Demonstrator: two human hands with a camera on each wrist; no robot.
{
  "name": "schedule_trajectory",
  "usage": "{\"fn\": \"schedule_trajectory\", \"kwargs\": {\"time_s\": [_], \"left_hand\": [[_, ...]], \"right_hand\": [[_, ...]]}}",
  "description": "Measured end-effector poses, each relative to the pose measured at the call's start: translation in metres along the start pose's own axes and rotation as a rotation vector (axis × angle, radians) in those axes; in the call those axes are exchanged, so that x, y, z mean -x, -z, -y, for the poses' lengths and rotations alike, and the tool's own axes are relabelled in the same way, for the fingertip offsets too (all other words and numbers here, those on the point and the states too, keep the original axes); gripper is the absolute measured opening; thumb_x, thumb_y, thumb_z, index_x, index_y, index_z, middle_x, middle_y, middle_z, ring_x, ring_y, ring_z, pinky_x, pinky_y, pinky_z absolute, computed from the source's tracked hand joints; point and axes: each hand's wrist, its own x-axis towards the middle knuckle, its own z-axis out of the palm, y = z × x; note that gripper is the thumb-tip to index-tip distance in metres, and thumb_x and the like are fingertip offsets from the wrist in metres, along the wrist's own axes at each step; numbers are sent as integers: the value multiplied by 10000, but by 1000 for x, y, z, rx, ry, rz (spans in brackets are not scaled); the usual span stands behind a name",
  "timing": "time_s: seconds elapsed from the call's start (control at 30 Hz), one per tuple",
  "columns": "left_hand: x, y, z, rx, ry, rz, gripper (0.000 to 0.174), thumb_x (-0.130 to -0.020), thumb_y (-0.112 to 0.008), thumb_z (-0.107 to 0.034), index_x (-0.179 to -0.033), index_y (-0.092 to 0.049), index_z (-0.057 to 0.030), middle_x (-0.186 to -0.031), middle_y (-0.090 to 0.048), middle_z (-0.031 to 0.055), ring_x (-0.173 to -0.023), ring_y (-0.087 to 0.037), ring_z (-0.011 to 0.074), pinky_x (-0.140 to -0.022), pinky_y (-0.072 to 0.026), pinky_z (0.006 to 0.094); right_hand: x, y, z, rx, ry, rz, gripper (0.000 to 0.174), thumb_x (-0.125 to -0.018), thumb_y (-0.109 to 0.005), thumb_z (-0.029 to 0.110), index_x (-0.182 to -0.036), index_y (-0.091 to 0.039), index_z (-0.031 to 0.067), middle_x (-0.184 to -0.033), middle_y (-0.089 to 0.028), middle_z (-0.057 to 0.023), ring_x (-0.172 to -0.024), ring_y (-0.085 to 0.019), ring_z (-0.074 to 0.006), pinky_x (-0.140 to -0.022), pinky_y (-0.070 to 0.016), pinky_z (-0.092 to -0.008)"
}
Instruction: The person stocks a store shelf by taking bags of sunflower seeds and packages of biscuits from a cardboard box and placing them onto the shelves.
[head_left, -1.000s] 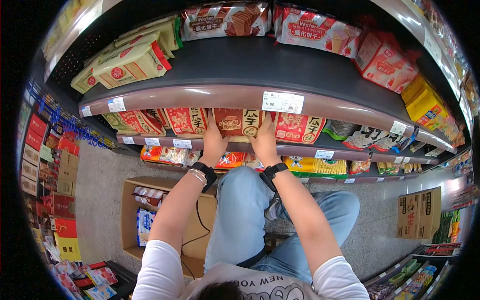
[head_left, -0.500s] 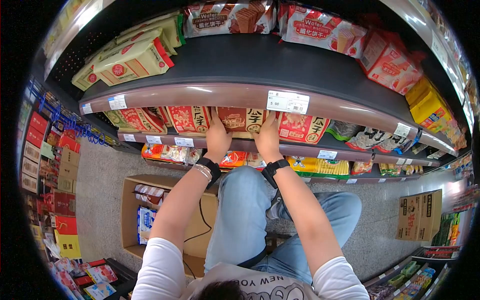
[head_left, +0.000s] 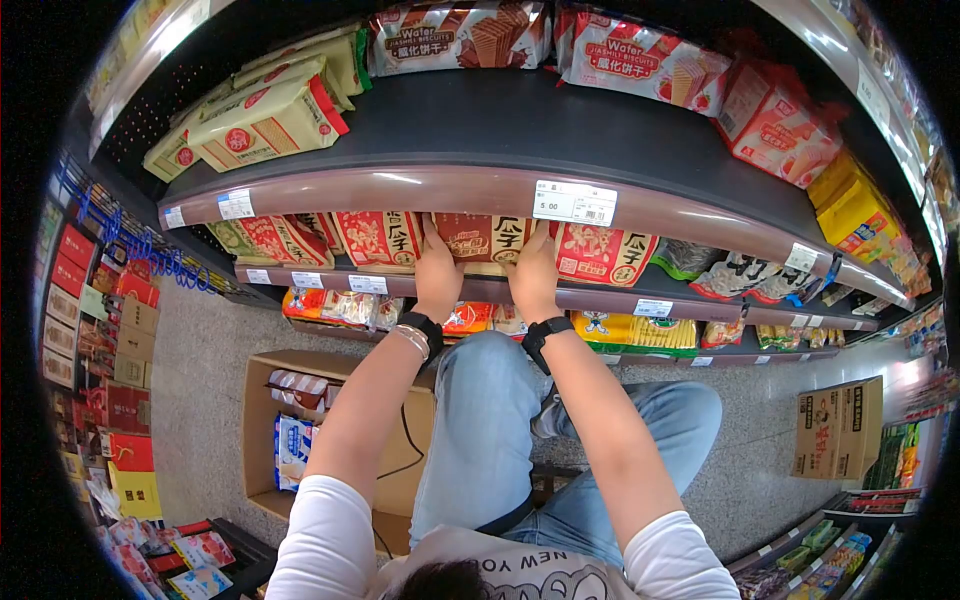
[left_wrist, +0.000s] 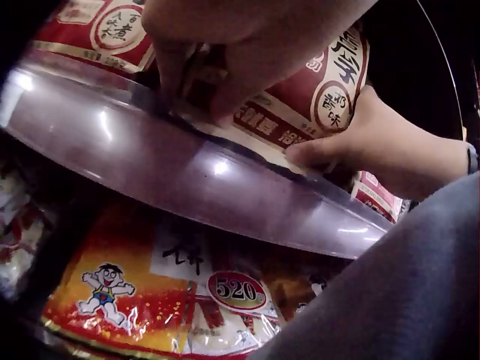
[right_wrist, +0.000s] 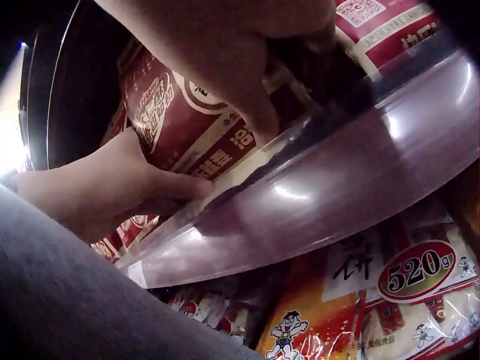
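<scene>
A dark red bag of melon seeds lies on the shelf below the wide brown ledge, between lighter red seed bags. My left hand holds its left side and my right hand its right side. Seen from the left wrist, the right thumb presses the bag's pale lower edge, just behind the clear shelf lip. The right wrist view shows the same bag gripped from both sides, with both thumbs at its lower front edge. The back of the bag is hidden under the ledge.
Seed bags flank it on the left and right. Above, wafer packs line the upper shelf. Snack bags fill the bottom shelf. An open carton with a few packs stands on the floor beside my leg.
The dark red bag sits slightly farther back on its shelf than a second ago, both hands still on its sides. The head view has shifted a little.
</scene>
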Motion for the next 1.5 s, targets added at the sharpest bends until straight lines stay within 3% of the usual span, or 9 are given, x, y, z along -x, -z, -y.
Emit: {"fn": "schedule_trajectory", "kwargs": {"time_s": [0.47,0.6,0.73,0.83,1.0,1.13,1.33,1.37,1.5], "left_hand": [[5,16,6,164,-184,67,960,-728,-768,-169,-1402,-127,71,-1083,-571,319,-976,-594,438,-820,-502,443],[6,14,16,235,-278,-63,704,-831,-673,-278,-1324,-342,99,-897,-623,305,-833,-630,427,-733,-516,433],[15,44,-1,167,1,4,449,-873,-636,-233,-1203,-524,52,-912,-648,261,-869,-660,322,-715,-518,382],[15,23,38,357,-194,-229,393,-887,-621,-213,-1163,-535,55,-933,-666,212,-839,-669,264,-679,-530,356],[61,57,69,707,319,63,277,-862,-619,-153,-1093,-575,-6,-914,-676,94,-787,-658,137,-612,-516,283],[127,75,128,884,622,66,275,-868,-607,-172,-1117,-574,-59,-964,-636,57,-764,-642,160,-587,-492,279],[250,79,251,940,1099,-137,265,-885,-550,-188,-1131,-538,-89,-1000,-608,44,-813,-616,183,-678,-481,356],[273,78,272,939,1175,-175,264,-888,-537,-191,-1132,-528,-92,-1014,-600,45,-830,-611,193,-692,-477,377],[357,83,332,988,1454,-273,333,-893,-540,-239,-1193,-488,-104,-1148,-555,59,-952,-584,210,-745,-464,412]], "right_hand": [[1,16,-9,-25,-65,200,795,-694,-752,75,-1295,-247,-55,-959,-594,-318,-900,-605,-451,-754,-515,-457],[3,24,-15,-102,-43,200,689,-714,-755,171,-1229,-358,-59,-934,-627,-271,-881,-621,-426,-754,-514,-455],[8,33,-13,-108,-85,86,472,-776,-704,279,-1084,-524,-29,-845,-662,-218,-843,-648,-380,-741,-518,-440],[12,55,10,9,-211,86,313,-810,-660,329,-901,-605,34,-812,-681,-155,-791,-657,-353,-716,-518,-429],[33,56,52,-231,-153,291,278,-797,-683,319,-793,-651,42,-741,-677,-122,-712,-664,-282,-663,-509,-371],[73,1,90,-450,-20,476,275,-794,-700,301,-791,-651,31,-704,-672,-107,-665,-657,-228,-629,-499,-341],[172,-95,162,-595,-114,924,274,-787,-692,324,-816,-665,54,-718,-668,-105,-690,-660,-235,-647,-505,-344],[194,-114,166,-583,-48,964,231,-834,-693,258,-835,-644,32,-706,-662,-49,-630,-629,-109,-576,-482,-265],[275,-164,158,-508,-132,1151,216,-831,-667,252,-849,-656,37,-727,-674,-66,-643,-647,-144,-604,-497,-287]]}}
